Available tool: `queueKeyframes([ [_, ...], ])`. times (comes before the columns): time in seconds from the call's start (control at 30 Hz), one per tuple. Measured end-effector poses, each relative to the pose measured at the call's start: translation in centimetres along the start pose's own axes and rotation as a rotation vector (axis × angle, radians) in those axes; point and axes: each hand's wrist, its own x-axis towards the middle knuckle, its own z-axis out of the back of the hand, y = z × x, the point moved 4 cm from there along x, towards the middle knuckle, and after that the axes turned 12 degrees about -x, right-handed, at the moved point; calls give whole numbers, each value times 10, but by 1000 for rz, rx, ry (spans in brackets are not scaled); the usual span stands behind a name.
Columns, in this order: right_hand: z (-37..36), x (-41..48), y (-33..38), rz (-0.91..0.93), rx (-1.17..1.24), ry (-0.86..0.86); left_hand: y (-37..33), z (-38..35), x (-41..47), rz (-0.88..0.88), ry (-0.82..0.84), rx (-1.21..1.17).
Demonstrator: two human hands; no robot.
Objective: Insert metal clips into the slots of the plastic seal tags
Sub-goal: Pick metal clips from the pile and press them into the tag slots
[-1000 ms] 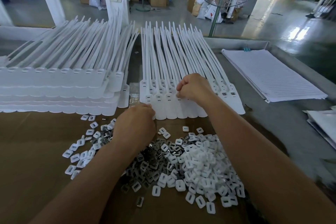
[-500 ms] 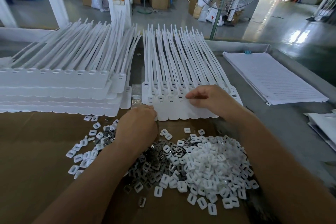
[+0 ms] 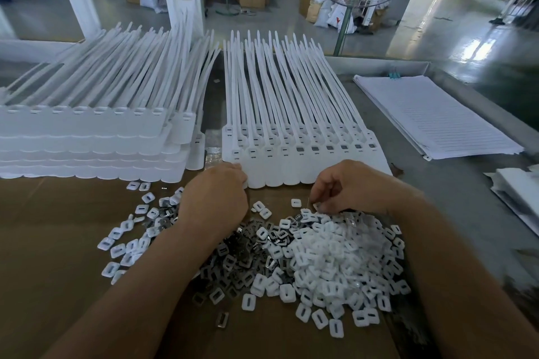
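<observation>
Beyond clip pile (image 3: 239,245) | seal tags (image 3: 291,125) lie lengthwise, tails pointing away

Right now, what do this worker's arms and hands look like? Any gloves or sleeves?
No gloves on the left hand or the right hand. Both forearms are bare to the picture's edge: no sleeves, watch, rings or bracelets visible.

White seal tags (image 3: 291,172) lie flat behind heaped metal clips (image 3: 233,252).
</observation>
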Motion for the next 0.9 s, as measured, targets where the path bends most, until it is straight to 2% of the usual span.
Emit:
queueKeyframes([
  [0.47, 0, 0, 1, 8, -28, -25, 0, 1, 0, -12, 4, -6],
  [0.63, 11, 2, 1, 48, 77, -240, -1, 0, 0, -4, 17, -13],
  [0.9, 24, 26, -8, -86, 150, -498, -1, -1, 0, 20, 32, 2],
])
